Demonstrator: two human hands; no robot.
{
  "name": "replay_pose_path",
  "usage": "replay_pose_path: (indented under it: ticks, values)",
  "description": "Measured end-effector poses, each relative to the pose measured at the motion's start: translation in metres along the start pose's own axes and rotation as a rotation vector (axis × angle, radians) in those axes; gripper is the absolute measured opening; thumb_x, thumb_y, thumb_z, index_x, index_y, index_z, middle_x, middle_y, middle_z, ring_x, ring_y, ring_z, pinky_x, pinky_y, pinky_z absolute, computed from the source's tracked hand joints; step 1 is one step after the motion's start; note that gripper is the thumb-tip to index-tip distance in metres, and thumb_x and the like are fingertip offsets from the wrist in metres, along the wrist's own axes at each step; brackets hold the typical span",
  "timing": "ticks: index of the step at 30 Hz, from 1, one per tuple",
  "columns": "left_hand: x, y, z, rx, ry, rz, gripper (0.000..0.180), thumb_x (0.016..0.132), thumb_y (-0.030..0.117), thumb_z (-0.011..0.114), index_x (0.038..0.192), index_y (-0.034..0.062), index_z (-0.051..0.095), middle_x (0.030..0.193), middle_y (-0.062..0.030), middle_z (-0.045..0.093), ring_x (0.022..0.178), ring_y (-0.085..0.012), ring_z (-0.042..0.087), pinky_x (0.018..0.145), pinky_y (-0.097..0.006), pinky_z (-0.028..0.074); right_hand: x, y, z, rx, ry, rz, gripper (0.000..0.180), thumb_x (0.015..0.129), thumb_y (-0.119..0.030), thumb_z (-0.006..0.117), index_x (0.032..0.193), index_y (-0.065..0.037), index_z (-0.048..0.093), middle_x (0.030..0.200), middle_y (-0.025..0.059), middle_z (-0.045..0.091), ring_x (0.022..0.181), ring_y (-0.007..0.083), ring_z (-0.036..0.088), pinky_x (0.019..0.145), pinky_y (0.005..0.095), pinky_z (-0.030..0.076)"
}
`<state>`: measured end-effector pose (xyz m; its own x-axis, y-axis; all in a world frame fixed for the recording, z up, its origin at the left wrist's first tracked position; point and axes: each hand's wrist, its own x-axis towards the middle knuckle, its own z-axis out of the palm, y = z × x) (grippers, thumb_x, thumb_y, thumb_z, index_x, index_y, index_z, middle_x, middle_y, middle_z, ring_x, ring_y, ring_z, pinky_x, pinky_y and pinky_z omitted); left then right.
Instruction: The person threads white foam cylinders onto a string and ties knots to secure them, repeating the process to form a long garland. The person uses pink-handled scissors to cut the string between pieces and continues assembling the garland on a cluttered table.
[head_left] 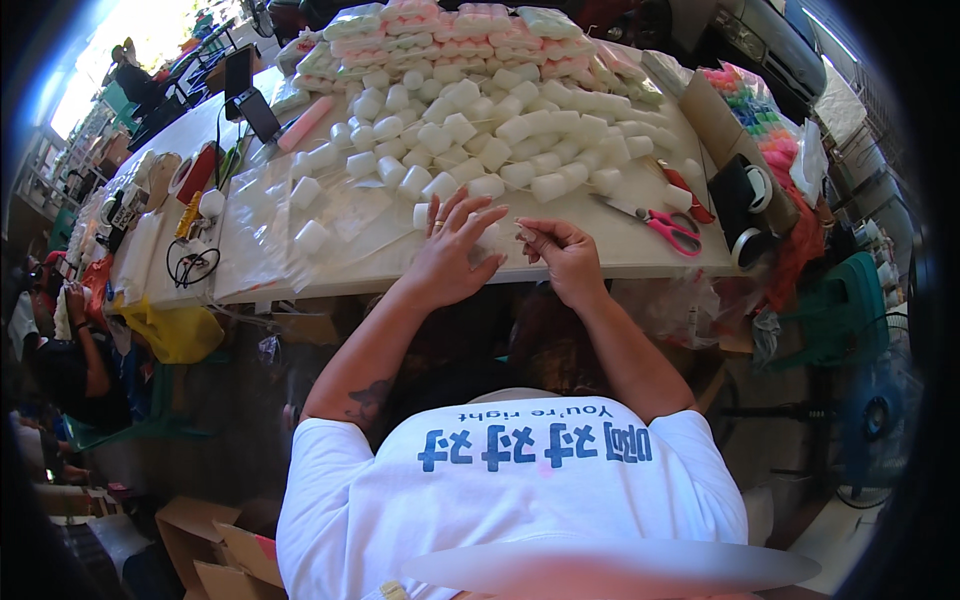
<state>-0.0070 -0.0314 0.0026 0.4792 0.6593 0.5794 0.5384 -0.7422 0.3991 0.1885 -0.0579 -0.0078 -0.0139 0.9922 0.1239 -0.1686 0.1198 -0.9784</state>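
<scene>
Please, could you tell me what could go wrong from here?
The scissors lie right of the right hand, blades pointing leftward; a careless reach might nick a finger.

The loose white cylinder, left of the left hand, could roll off the table if bumped.

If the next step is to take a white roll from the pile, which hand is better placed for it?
Left, probably. The left hand has its fingers spread at the near edge of the pile; the right hand has thumb and forefinger pinched together, perhaps on something too small to tell.
</scene>
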Motion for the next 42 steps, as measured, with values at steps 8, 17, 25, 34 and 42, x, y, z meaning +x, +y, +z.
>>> replay_pose_path:
  ticks: [8,17,25,34,42]
  values:
    - [0.025,0.007,0.012,-0.138,0.101,0.016,0.01,0.088,0.015,0.06,0.096,0.0107,0.057,0.114,-0.0065,0.055,0.129,-0.0345,0.039,0.111,-0.057,0.011,0.001,0.0,0.003,-0.062,0.023,-0.106,0.015,0.09,-0.006,0.063,0.104,-0.001,0.067,0.084,0.0028,0.065,0.073,0.0072,0.057,0.066,0.0214,0.047]
    - [0.022,0.007,0.029,-0.171,0.219,0.001,0.01,0.088,0.012,0.059,0.097,0.0093,0.056,0.11,-0.0051,0.057,0.124,-0.031,0.044,0.11,-0.059,0.012,0.002,0.005,0.003,-0.167,0.095,-0.095,0.015,0.09,-0.013,0.065,0.099,-0.001,0.069,0.096,0.0029,0.059,0.082,0.008,0.055,0.076,0.0205,0.046]
    - [0.007,0.01,0.036,0.006,0.044,-0.005,0.015,0.088,0.017,0.063,0.1,0.0095,0.059,0.132,-0.0079,0.05,0.14,-0.0311,0.027,0.112,-0.057,-0.003,0.006,0.007,-0.005,-0.482,0.194,-0.352,0.012,0.087,-0.012,0.067,0.094,-0.002,0.069,0.099,0.0077,0.056,0.081,0.0152,0.057,0.069,0.0283,0.046]
    - [0.009,0.0,0.029,-0.065,0.05,-0.077,0.006,0.091,0.019,0.06,0.089,0.0137,0.061,0.116,0.0017,0.061,0.139,-0.0257,0.032,0.105,-0.064,-0.012,-0.001,-0.017,-0.011,-0.681,-0.03,-0.007,0.016,0.09,-0.013,0.062,0.095,0.002,0.066,0.082,0.0098,0.064,0.076,0.0173,0.06,0.071,0.0302,0.048]
    - [0.012,-0.001,0.016,-0.214,0.048,-0.083,0.005,0.095,0.01,0.049,0.096,0.0097,0.054,0.119,-0.0021,0.06,0.141,-0.0288,0.028,0.107,-0.056,-0.016,0.009,-0.02,-0.003,-0.086,-0.322,0.199,0.021,0.096,-0.018,0.056,0.102,0.001,0.063,0.089,0.0025,0.064,0.079,0.0086,0.055,0.072,0.0239,0.046]
